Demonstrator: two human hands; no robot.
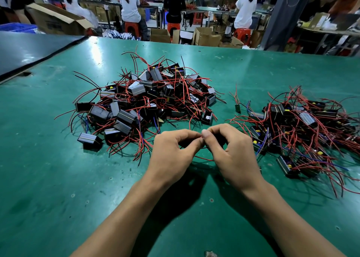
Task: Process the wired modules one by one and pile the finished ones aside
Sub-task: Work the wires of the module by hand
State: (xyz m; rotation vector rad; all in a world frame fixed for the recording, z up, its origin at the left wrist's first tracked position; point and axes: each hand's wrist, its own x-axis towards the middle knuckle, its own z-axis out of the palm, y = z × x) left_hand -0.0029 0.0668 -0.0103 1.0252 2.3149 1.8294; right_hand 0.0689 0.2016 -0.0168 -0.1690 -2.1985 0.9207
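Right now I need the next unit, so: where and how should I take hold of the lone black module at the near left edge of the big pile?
Probably take the black module across its long sides, coming from above on the near left: it lies flat on the table, free on that side, while red wires crowd its right.

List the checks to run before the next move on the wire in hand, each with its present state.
1. Left hand pinches the red wire: ok.
2. Right hand pinches the same wire: ok.
3. Module on that wire in view: cannot tell, hidden by the hands.
4. Centre pile and right pile kept apart by bare table: ok.
5. No stray parts: not ok, a small green board lies between the piles.
6. Which pile is the finished one: cannot tell.
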